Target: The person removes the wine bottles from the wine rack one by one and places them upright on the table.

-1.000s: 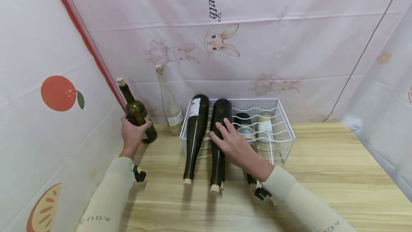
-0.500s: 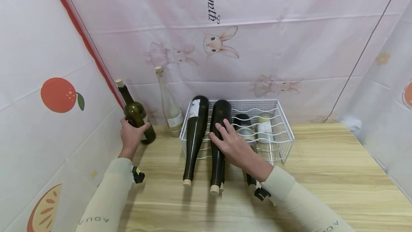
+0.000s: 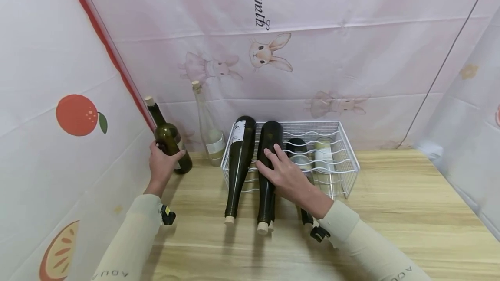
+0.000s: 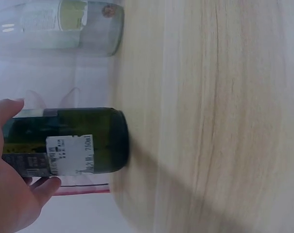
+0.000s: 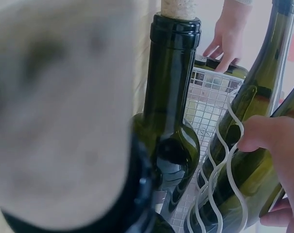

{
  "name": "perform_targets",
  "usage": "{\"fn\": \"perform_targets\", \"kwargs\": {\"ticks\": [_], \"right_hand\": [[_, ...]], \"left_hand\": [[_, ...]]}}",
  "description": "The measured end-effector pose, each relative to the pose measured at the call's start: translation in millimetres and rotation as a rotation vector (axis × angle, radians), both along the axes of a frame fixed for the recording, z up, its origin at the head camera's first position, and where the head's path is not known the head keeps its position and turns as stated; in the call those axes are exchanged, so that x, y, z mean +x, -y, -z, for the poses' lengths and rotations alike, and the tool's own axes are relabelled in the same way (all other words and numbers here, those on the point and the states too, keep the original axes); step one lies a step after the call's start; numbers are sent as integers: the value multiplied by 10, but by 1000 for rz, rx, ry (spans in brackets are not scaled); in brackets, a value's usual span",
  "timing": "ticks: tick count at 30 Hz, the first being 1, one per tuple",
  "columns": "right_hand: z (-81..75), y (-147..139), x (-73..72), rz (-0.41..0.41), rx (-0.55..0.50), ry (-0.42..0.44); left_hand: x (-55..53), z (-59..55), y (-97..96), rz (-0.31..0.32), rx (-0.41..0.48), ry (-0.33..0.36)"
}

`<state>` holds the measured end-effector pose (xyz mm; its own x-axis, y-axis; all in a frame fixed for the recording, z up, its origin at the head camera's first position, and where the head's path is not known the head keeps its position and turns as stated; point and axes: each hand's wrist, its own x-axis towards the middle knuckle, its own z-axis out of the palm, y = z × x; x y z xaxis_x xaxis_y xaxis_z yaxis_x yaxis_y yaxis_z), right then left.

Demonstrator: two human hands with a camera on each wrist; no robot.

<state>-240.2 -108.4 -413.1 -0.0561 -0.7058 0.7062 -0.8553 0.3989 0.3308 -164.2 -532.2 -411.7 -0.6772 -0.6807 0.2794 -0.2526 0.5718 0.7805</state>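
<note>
Nothing visibly moves since the earlier frame, bar a slight head-view shift. Left hand [image 3: 161,165] grips olive bottle [image 3: 167,137] standing on counter [image 3: 398,216]. Right hand [image 3: 289,179] touches dark bottle [image 3: 266,194] in white wire rack [image 3: 349,147]; can't tell whether it's gripping.

Both hands [image 5: 283,150] on green bottles [image 5: 251,177], white wire rack [image 5: 203,103], corked bottle [image 5: 168,87] at centre, large blurred cork [image 5: 64,107] at left

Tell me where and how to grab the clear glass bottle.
Probably by the slim neck of the clear, corked glass bottle, from the front: it stands upright, neck exposed, with pink cloth behind and a white wire rack beside its base.
</note>
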Motion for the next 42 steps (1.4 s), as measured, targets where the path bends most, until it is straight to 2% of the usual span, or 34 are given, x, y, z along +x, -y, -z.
{"fn": "perform_targets", "kwargs": {"ticks": [6,10,17,22,30,37,42], "right_hand": [[19,-7,-10,-18,-17,14],[26,-8,-12,-22,-25,4],[50,-8,-19,-37,-40,4],[49,-20,-28,-45,-53,-13],[24,-58,-59,-57,-84,-25],[-19,-95,-90,-74,-143,-61],[-62,-130,-77,-94,-173,-41]], "left_hand": [[30,-41,-36,13,-28,-41],[64,-42,-45,13,-42,-41],[128,-33,-66,-30,-73,-28],[160,-31,-77,-26,-96,-34],[163,-77,-104,10,-165,-72],[164,-127,-169,-6,-195,-76],[187,-156,-203,-11,-217,-76]]}}
